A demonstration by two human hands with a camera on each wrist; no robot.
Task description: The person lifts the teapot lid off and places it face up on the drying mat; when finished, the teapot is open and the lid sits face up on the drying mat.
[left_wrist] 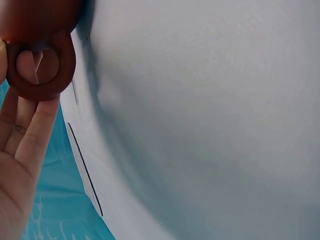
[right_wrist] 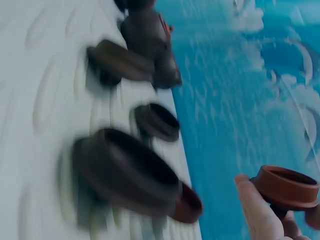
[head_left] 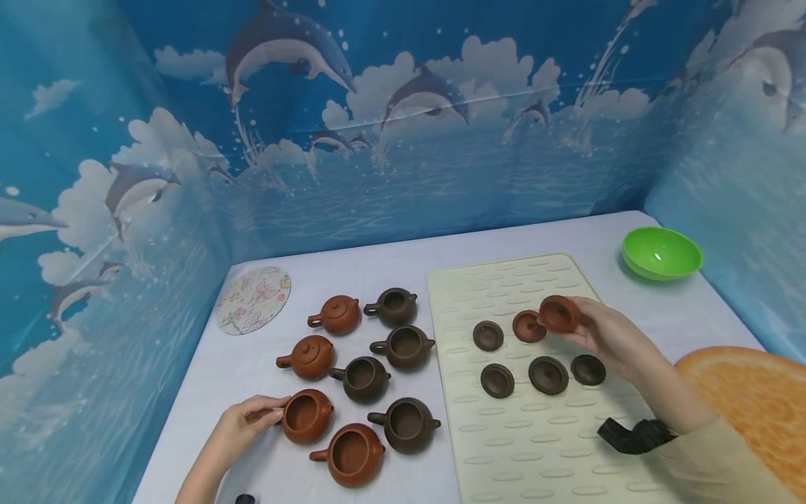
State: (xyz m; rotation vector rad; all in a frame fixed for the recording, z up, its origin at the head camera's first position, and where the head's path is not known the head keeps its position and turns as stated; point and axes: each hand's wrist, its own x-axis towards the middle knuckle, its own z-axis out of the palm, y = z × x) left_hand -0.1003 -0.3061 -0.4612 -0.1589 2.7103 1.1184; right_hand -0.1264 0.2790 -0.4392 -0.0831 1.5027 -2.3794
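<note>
My left hand [head_left: 248,423] pinches the ring handle [left_wrist: 67,70] of a lidless reddish-brown teapot [head_left: 304,415], which stands on the white table. Over the cream mat my right hand [head_left: 611,336] holds a reddish-brown teapot lid [right_wrist: 287,187] by its edge, its hollow side showing. Directly beside that lid in the head view, another reddish-brown lid [head_left: 526,327] lies on the mat. Dark brown lids [head_left: 548,376] lie around it with their hollow sides up. A second lidless reddish-brown teapot [head_left: 352,455] stands just right of the held one.
Two reddish-brown teapots [head_left: 313,357] behind wear lids. Several dark, lidless teapots [head_left: 408,425] stand left of the cream mat [head_left: 504,434]. A floral round mat [head_left: 255,299] lies far left, a green bowl [head_left: 661,255] far right. An orange-slice mat [head_left: 749,399] is by my right forearm.
</note>
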